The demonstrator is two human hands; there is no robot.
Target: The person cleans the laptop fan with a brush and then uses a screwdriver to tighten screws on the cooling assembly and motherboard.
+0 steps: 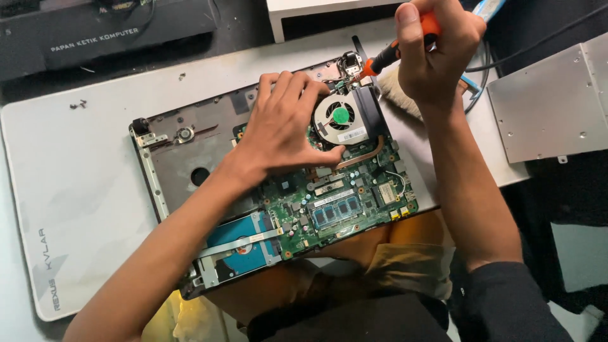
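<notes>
Now the orange-handled screwdriver (392,54) is gripped tight in the right hand (437,50), tip set at the opened laptop (278,183) near the fan (342,117), upper centre. The left hand (282,126) is pressed flat, grasping nothing. A slip could gouge the green board (342,202).

White desk mat (82,190) carries opened laptop (190,158), loose screws (78,105).

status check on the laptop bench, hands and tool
Left hand flat on motherboard beside fan. Right hand grips orange screwdriver, tip at the hinge corner. Brush lies behind the fan.
</notes>
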